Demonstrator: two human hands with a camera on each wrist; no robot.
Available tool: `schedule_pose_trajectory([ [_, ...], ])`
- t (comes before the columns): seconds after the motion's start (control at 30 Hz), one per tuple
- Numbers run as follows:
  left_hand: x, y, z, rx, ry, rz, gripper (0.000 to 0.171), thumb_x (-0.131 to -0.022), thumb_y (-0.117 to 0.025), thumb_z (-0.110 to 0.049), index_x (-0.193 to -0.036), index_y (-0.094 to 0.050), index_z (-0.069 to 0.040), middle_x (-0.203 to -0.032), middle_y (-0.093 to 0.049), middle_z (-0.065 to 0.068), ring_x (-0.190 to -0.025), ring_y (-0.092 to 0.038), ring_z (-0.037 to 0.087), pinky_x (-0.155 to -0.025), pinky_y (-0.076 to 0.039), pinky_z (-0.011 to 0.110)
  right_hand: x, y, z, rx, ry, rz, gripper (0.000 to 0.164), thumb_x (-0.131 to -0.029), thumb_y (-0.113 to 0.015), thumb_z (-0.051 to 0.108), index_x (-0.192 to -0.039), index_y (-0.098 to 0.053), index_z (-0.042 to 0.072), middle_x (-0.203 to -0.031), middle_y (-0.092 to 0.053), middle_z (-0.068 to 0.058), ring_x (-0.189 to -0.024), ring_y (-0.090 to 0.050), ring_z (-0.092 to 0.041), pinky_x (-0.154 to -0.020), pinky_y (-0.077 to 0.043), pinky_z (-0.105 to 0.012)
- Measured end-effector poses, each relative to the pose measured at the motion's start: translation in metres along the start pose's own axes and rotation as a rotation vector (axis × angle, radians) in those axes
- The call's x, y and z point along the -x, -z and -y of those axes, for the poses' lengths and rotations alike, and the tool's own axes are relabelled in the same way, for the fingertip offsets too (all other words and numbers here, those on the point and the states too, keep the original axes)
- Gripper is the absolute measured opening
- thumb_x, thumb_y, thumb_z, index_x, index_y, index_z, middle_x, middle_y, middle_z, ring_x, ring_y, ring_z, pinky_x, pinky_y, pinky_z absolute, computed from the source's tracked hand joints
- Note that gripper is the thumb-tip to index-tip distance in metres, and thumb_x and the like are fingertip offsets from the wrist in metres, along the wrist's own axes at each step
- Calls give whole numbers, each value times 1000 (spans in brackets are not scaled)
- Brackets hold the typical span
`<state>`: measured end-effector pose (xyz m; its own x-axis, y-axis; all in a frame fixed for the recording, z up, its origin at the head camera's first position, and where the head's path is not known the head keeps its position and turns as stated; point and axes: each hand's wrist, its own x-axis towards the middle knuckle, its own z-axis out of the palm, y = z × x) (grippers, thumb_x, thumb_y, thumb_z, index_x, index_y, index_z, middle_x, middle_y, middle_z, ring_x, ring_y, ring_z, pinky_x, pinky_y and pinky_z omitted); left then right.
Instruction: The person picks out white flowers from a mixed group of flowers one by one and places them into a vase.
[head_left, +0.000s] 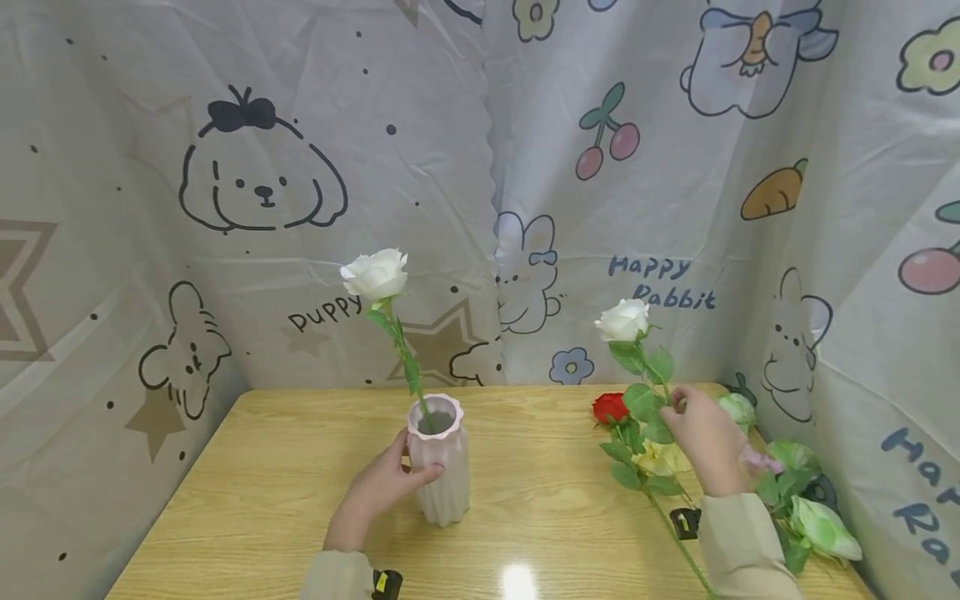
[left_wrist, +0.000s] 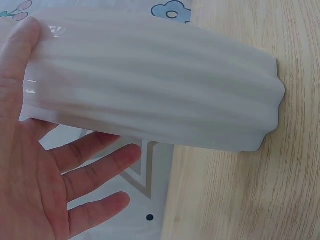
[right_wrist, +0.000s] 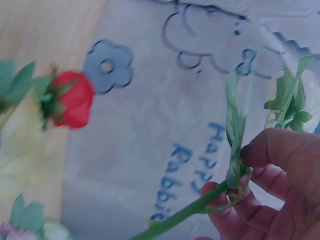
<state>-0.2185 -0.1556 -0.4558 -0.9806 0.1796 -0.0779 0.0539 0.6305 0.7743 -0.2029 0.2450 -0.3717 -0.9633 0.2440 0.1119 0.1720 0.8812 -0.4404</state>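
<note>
A pale ribbed vase point(head_left: 444, 475) stands upright on the wooden table with one white rose point(head_left: 377, 275) leaning left out of its mouth. My left hand point(head_left: 386, 482) grips the vase near its top, thumb across the front; in the left wrist view the lower fingers point(left_wrist: 102, 172) spread away from its wall. On the right, my right hand point(head_left: 699, 429) pinches the green stem point(right_wrist: 192, 207) of a second white rose point(head_left: 624, 320), held upright above the other flowers. Its leaves point(right_wrist: 235, 130) are beside the thumb in the right wrist view.
Below and around the right hand lie a red rose point(head_left: 611, 407), a yellow flower point(head_left: 662, 458), a pinkish-purple flower point(head_left: 759, 460) and pale green roses point(head_left: 825, 529). Printed curtains point(head_left: 420, 167) enclose the table point(head_left: 525, 483) at the back and sides.
</note>
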Motion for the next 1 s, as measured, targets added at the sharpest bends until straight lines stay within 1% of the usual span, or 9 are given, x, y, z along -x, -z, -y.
schedule_pose_trajectory([
  [0.07,0,0,1,-12,3,-3,88,-71,-61,-58,-141,-21,-21,-130,-50,15,-101,-56,24,-79,-52,43,-3,1,11,-6,-15,-39,27,-81,-43,24,-102,-56,12,-87,-63,-10,-59,-44,-18,-46,-33,-33],
  [0.13,0,0,2,-11,0,-3,88,-72,-60,-57,-141,-20,-21,-130,-49,15,-102,-56,25,-79,-52,44,-4,1,23,-25,-7,-78,25,-81,-44,24,-100,-57,14,-93,-64,-10,-60,-46,-18,-46,-34,-33],
  [0.27,0,0,2,-15,-7,-4,88,-72,-60,-57,-141,-20,-21,-129,-50,16,-101,-56,25,-78,-52,43,-6,1,46,-77,29,-148,24,-81,-48,24,-100,-58,12,-92,-65,-9,-63,-51,-18,-45,-34,-31],
  [0.4,0,0,2,-13,-12,-3,88,-72,-61,-57,-141,-20,-20,-128,-51,15,-101,-56,25,-78,-52,43,-7,2,68,-107,35,-172,24,-80,-49,25,-99,-58,13,-92,-67,-9,-66,-54,-19,-44,-35,-29],
  [0.5,0,0,2,-6,-17,-3,88,-72,-61,-56,-141,-20,-20,-126,-53,14,-99,-56,24,-78,-52,43,-8,2,82,-127,48,-190,22,-80,-50,25,-98,-59,15,-92,-68,-7,-72,-58,-21,-49,-37,-30],
  [0.57,0,1,2,-4,-21,-4,87,-72,-61,-56,-141,-20,-20,-125,-53,14,-99,-56,23,-77,-52,43,-9,1,90,-141,73,-213,21,-80,-51,25,-97,-60,16,-91,-68,-6,-76,-59,-21,-51,-37,-30],
  [0.67,1,1,1,-1,-23,-1,87,-72,-61,-56,-141,-21,-20,-126,-53,14,-99,-56,24,-78,-52,44,-10,0,101,-166,117,-237,21,-80,-52,24,-97,-60,15,-90,-69,-7,-75,-60,-21,-51,-39,-28],
  [0.77,2,1,0,1,-22,4,88,-72,-61,-56,-141,-21,-20,-128,-51,15,-101,-56,25,-79,-52,45,-11,0,112,-190,156,-252,21,-81,-53,24,-97,-61,14,-89,-69,-8,-74,-61,-20,-48,-39,-26],
  [1.0,3,1,-2,18,-25,-1,86,-73,-61,-55,-141,-21,-20,-128,-51,15,-99,-56,23,-77,-52,42,-10,4,136,-222,204,-255,20,-81,-55,25,-97,-61,14,-89,-69,-7,-74,-61,-19,-48,-41,-25],
])
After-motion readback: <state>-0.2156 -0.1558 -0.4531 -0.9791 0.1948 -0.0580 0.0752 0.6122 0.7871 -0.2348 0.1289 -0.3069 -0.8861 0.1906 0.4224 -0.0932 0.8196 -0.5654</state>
